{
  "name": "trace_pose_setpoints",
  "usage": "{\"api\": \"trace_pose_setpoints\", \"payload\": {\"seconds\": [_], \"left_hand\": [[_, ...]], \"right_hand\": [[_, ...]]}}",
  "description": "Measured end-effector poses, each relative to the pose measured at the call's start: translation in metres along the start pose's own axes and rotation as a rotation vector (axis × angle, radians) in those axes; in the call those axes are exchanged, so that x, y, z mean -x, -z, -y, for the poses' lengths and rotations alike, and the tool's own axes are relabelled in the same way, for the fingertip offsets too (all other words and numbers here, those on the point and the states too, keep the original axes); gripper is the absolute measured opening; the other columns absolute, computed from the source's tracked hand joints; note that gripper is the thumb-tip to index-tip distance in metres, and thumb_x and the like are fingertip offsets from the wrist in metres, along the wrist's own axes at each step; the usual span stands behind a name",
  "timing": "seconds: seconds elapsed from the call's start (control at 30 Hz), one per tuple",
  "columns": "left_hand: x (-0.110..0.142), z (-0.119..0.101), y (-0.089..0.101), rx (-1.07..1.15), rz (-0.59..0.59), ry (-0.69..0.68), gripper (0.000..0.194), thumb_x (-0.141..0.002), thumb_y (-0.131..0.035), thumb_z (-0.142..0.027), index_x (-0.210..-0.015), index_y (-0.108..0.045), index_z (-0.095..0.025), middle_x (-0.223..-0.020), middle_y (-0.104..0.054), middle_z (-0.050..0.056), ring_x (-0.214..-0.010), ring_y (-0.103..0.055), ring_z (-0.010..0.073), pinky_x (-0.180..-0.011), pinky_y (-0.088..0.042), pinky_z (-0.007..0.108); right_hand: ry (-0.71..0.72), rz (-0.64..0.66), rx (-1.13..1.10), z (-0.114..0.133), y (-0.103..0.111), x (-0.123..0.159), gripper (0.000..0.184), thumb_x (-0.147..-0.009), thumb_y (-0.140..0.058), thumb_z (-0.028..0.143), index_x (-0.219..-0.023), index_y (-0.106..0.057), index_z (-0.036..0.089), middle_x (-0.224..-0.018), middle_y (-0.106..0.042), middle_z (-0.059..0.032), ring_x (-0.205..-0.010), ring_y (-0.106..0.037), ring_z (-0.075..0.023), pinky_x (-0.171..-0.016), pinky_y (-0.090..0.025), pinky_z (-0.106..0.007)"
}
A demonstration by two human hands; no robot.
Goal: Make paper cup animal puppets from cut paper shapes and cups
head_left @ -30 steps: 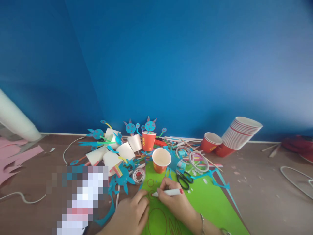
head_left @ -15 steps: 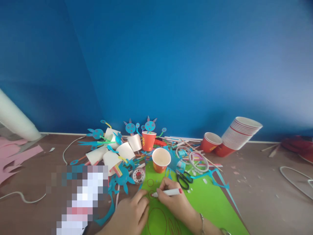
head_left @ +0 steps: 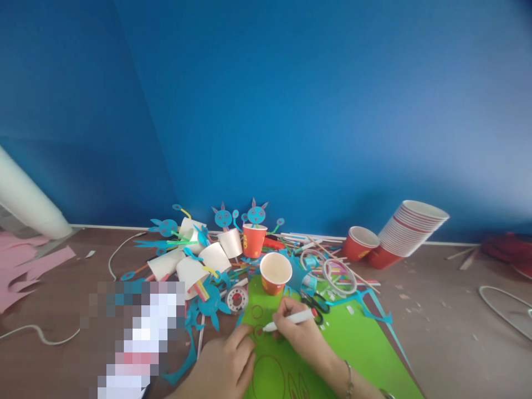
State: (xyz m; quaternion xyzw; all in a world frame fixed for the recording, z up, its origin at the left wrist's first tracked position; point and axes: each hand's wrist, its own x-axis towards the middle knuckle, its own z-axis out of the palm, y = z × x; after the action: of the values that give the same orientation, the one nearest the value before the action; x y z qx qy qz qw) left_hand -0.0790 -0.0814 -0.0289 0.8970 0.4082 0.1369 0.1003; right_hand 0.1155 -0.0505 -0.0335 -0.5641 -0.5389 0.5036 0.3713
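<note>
A smooth matte blue wall (head_left: 266,111) fills the far side, above a brown floor (head_left: 440,316) with a dull sheen. A flat, bright green sheet (head_left: 357,354) lies at the near centre, under both hands. At far right, a tall stack of ribbed-looking paper cups (head_left: 415,227) leans to the right; at far left lies a pale, thick roll (head_left: 29,194). The left hand (head_left: 226,360) rests palm down at the sheet's left edge, loosely bent fingers side by side, closed on nothing. The right hand (head_left: 301,335) has thumb and fingers pinched on a slim white marker (head_left: 296,318) with a red end. Just beyond the sheet's far left edge, a tapered red paper cup (head_left: 254,242) bears a flat blue eared face (head_left: 256,215). A round, open paper cup (head_left: 273,287) stands upright on the sheet's far edge, between the white tape roll (head_left: 236,300) on its left and the black-handled scissors (head_left: 320,319) on its right. Near the left hand is a thinly drawn large oval (head_left: 269,356). The marker's tip has drawn back slightly to the right of a small red mark (head_left: 259,332), leaving it in view; that stroke looks finished or paused.
</note>
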Motion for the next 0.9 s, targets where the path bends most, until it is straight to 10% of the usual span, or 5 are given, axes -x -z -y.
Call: {"api": "trace_pose_setpoints", "payload": {"seconds": [0.43, 0.9], "left_hand": [[0.001, -0.001, 0.000, -0.005, 0.031, 0.035, 0.020, -0.086, -0.043, -0.012, -0.094, -0.060, -0.022, -0.116, -0.064, 0.004, -0.071, -0.070, 0.0183, -0.063, -0.056, 0.029], [0.002, 0.000, -0.004, -0.069, 0.014, -0.036, 0.021, -0.084, -0.042, -0.012, -0.090, -0.060, -0.021, -0.107, -0.067, 0.004, -0.064, -0.069, 0.0188, -0.053, -0.055, 0.030]], "right_hand": [[0.079, -0.021, 0.247, 0.000, -0.005, 0.005, 0.016, -0.069, -0.052, 0.021, -0.057, -0.041, 0.022, -0.051, -0.044, 0.0051, -0.050, -0.038, -0.0107, -0.047, -0.028, -0.024], [-0.042, 0.063, -0.045, 0.014, 0.001, -0.015, 0.017, -0.072, -0.057, 0.035, -0.063, -0.050, 0.022, -0.051, -0.061, 0.0017, -0.045, -0.047, -0.0116, -0.045, -0.033, -0.023]]}}
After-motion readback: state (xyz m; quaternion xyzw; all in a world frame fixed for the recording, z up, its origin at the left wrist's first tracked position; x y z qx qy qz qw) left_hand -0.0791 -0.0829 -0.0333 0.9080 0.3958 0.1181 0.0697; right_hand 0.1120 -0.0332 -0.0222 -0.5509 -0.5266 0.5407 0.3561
